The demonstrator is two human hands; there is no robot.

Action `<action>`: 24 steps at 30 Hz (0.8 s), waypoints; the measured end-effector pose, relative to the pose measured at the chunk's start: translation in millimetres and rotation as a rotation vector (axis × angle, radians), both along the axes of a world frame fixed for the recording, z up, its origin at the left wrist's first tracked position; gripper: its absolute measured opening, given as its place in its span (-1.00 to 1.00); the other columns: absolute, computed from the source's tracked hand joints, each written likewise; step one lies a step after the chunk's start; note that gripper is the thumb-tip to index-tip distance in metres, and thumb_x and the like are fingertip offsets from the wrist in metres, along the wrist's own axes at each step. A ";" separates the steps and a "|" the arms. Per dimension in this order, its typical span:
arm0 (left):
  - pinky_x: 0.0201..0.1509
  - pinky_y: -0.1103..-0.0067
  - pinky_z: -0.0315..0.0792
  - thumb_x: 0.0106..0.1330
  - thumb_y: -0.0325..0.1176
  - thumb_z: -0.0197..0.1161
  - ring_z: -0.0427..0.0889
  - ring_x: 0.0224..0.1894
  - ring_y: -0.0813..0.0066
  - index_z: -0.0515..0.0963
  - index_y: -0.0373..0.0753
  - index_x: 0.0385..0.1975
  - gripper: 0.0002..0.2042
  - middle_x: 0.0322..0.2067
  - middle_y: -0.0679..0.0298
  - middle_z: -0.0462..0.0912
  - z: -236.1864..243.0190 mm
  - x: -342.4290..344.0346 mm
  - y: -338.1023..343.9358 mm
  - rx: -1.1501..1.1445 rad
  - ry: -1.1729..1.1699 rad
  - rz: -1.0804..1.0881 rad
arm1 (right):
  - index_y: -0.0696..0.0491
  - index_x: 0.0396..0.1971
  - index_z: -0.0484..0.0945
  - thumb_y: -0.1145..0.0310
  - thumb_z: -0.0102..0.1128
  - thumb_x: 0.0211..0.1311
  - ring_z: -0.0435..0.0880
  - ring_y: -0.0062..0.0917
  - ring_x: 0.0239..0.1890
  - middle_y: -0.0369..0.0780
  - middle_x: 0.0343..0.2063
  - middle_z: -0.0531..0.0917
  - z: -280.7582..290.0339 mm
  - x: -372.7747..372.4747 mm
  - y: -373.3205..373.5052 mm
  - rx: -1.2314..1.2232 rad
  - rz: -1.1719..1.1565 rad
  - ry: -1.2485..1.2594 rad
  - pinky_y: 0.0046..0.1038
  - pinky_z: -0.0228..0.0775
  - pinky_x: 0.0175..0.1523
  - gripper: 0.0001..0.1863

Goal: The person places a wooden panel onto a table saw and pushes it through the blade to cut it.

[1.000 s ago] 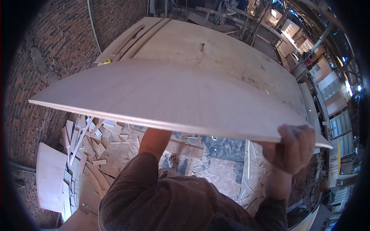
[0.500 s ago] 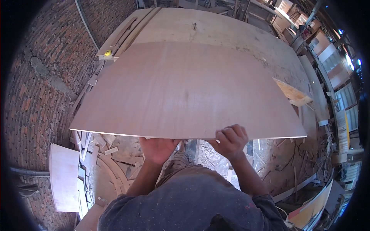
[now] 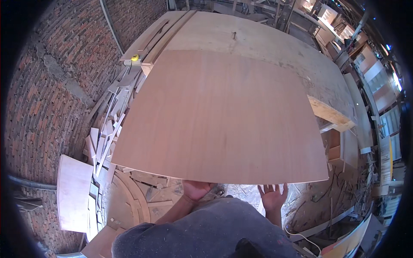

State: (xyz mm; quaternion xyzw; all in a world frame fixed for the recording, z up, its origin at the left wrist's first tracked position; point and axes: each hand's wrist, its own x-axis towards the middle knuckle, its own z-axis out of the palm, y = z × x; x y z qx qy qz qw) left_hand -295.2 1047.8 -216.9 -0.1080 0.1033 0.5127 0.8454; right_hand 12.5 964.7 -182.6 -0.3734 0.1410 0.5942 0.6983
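Note:
A large reddish-brown plywood sheet (image 3: 219, 116) lies with its far part on the pale wooden worktable (image 3: 206, 32), and its near edge juts out in front of me. My left hand (image 3: 196, 189) is under that edge, left of the middle, holding it from below; its fingertips are hidden beneath the wood. To the right, my right hand (image 3: 273, 198) is open at the same edge, palm up and fingers spread. Its fingertips reach the edge, though whether they touch it is hard to tell.
At the table's far left are long wood strips (image 3: 165, 36) and a yellow tape measure (image 3: 135, 57). Offcuts (image 3: 107, 133) pile along the brick wall (image 3: 56, 103). A curved pale panel (image 3: 75, 193) stands at lower left. A white cable (image 3: 305, 238) runs at lower right.
The plywood sheet's near edge has come closer to me. My right hand has let go of its grip over the edge and opened below it. My left hand stays under the sheet.

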 end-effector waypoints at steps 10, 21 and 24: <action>0.37 0.03 0.14 0.23 0.44 -0.08 0.35 0.27 0.05 0.25 -0.12 0.29 -0.18 0.14 0.07 0.42 -47.5 -143.1 -24.0 -0.676 0.245 0.422 | 0.13 0.13 0.36 0.20 0.00 0.44 0.56 -0.25 0.03 -0.13 -0.03 0.50 -86.6 15.7 28.1 -0.396 0.061 -0.329 -0.12 0.57 0.04 -0.60; -0.36 0.49 0.61 0.40 -0.04 0.13 0.63 -0.40 0.34 0.40 -0.25 -0.11 -0.64 -0.34 0.15 0.57 -108.6 -204.8 79.9 -0.528 1.092 0.109 | 0.15 0.17 0.30 0.22 -0.03 0.44 0.50 -0.16 0.11 -0.08 0.06 0.41 -131.7 -20.4 77.9 -0.494 0.041 -0.218 0.02 0.53 0.12 -0.58; -0.35 0.47 0.61 0.40 -0.03 0.14 0.64 -0.41 0.31 0.38 -0.27 -0.12 -0.62 -0.34 0.12 0.57 -101.8 -209.6 119.9 -0.526 1.137 0.043 | 0.14 0.10 0.36 0.21 0.00 0.43 0.51 -0.22 0.09 -0.09 0.00 0.45 -138.4 -17.4 107.0 -0.384 0.015 -0.207 -0.06 0.58 0.04 -0.61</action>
